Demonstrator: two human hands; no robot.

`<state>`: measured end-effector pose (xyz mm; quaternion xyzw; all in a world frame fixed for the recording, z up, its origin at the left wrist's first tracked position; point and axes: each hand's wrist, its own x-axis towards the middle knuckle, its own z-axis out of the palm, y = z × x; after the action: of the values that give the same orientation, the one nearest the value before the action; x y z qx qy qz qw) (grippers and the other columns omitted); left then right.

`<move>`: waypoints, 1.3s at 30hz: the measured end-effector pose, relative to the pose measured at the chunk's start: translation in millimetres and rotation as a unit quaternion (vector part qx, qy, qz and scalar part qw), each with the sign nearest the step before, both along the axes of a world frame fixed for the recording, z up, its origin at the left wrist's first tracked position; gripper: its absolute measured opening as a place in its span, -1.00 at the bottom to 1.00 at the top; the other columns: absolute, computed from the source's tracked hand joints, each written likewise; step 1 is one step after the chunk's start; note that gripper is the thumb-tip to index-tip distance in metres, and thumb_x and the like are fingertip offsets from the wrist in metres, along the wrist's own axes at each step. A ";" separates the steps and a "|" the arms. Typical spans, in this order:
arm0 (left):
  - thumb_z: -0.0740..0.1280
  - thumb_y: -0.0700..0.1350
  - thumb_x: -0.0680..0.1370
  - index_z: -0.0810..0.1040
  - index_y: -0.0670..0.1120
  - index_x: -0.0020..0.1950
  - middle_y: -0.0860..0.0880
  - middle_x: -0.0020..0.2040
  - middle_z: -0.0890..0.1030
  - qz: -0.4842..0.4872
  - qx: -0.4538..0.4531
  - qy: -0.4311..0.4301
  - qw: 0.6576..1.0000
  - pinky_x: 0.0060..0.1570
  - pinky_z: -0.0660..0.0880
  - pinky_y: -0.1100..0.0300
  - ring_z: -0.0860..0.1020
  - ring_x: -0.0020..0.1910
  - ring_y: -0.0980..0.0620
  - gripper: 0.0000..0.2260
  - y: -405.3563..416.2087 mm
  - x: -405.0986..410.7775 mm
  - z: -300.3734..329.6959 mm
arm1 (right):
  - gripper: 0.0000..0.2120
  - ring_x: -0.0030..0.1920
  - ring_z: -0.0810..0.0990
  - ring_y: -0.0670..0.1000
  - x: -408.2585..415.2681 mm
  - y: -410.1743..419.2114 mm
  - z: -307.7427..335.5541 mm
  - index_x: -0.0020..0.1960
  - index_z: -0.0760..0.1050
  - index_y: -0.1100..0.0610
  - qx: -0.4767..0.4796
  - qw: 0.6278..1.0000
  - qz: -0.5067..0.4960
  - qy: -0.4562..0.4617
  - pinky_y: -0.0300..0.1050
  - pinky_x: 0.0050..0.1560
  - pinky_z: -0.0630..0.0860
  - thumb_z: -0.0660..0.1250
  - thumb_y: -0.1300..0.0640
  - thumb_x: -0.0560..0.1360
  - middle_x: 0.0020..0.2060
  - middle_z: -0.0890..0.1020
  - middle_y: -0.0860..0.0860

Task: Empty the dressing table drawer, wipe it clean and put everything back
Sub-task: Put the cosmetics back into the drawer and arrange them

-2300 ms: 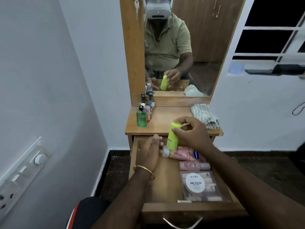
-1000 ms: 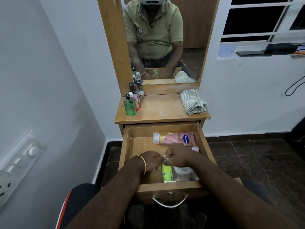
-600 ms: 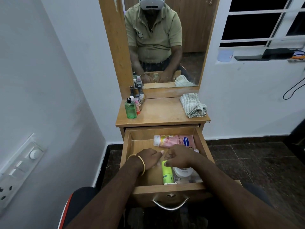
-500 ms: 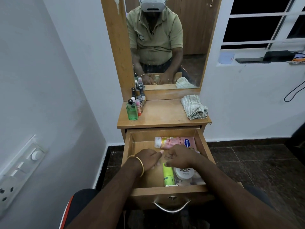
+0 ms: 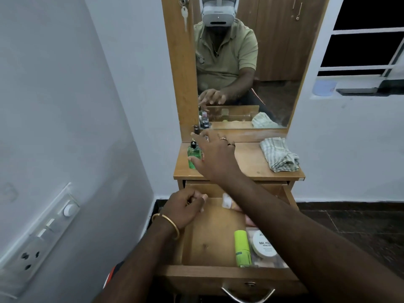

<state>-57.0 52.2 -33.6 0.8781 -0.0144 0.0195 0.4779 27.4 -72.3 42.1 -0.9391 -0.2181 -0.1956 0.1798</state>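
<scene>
The drawer (image 5: 218, 274) is standing pulled out in the lower centre of the frame, and I'm seeing a lime green tube (image 5: 242, 248) lying lengthwise near its front wall, just beside a white round tub (image 5: 263, 244) with "NAIL POL" printed on the lid. That tub is sitting on a clear packet (image 5: 267, 262) in the drawer's front right corner. Farther back, a pink tube (image 5: 228, 203) is peeking out from under my right forearm, most of it hidden.

My left hand (image 5: 184, 209) is hanging over the drawer's back left corner, fingers curled loosely inward, a gold bangle (image 5: 167, 224) on the wrist; I can't tell whether anything is pinched in there. My right hand (image 5: 215, 154) is reaching up across the table top (image 5: 247, 162) in the middle of the frame, fingers spread and relaxed, gripping nothing, with rings showing on two fingers. Its thumb is lying in front of the green bottle (image 5: 192, 155) with the black cap, which is standing upright at the table's left edge; I can't say if it's touching. Behind that, more small bottles (image 5: 204, 121) are lining up against the mirror (image 5: 262, 62), partly blocked by my fingers.

A striped folded cloth (image 5: 279, 154) is lying on the right end of the table top. A switch panel (image 5: 41, 235) is showing on the wall at lower left.
</scene>
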 end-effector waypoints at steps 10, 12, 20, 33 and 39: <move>0.37 -0.06 0.56 0.59 -0.01 -0.24 0.06 -0.37 0.60 0.062 -0.077 -0.025 0.995 -0.31 0.50 0.12 0.54 -0.39 0.10 -0.82 17.4 -2.8 -3.8 | -0.68 0.28 0.43 0.11 4.6 9.3 -6.9 0.26 0.42 0.00 -0.031 0.999 0.024 0.001 0.13 0.21 0.32 0.36 0.03 0.53 0.20 0.56 0.01; 0.38 -0.06 0.55 0.60 -0.02 -0.21 0.10 -0.37 0.56 0.087 -0.088 -0.036 0.992 -0.30 0.47 0.19 0.52 -0.37 0.12 -0.86 12.9 -3.4 -2.8 | -0.71 0.23 0.47 0.10 0.0 6.1 -8.1 0.21 0.43 0.00 -0.043 0.998 0.038 -0.009 0.08 0.18 0.28 0.37 0.03 0.52 0.13 0.60 0.01; 0.36 -0.12 0.57 0.59 0.03 0.06 0.09 -0.09 0.62 0.117 -0.123 -0.117 0.979 -0.14 0.45 0.43 0.56 -0.13 0.24 -0.91 5.0 -7.0 8.4 | -0.63 -0.16 0.55 -0.12 -40.0 -50.1 -17.0 0.11 0.44 -0.05 0.200 0.958 0.134 0.152 -0.09 -0.10 0.53 0.52 0.07 0.40 -0.14 0.58 -0.14; 0.39 -0.27 0.50 0.53 -0.05 0.07 -0.02 -0.12 0.53 -0.087 0.011 0.188 0.978 -0.07 0.60 0.04 0.57 -0.18 0.02 -0.80 -31.3 -14.5 -25.0 | -0.66 -0.20 0.52 -0.11 -54.6 -94.1 -93.9 0.04 0.52 0.03 0.138 0.884 0.128 0.428 -0.13 -0.15 0.48 0.58 0.16 0.35 -0.18 0.56 -0.02; 0.33 -0.26 0.55 0.47 -0.02 0.02 -0.09 -0.14 0.63 -0.090 0.037 0.222 0.970 -0.07 0.63 -0.02 0.69 -0.16 -0.08 -0.85 -38.0 -10.4 -30.0 | -0.64 -0.28 0.53 -0.12 -51.7 -96.7 -100.1 0.02 0.50 0.05 0.123 0.871 0.121 0.461 -0.13 -0.21 0.45 0.60 0.14 0.34 -0.27 0.58 -0.04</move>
<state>-67.4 14.2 -63.6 0.8727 0.0124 -0.2191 0.4362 -24.3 -169.1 -58.0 -0.8594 -0.1965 0.2571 0.3959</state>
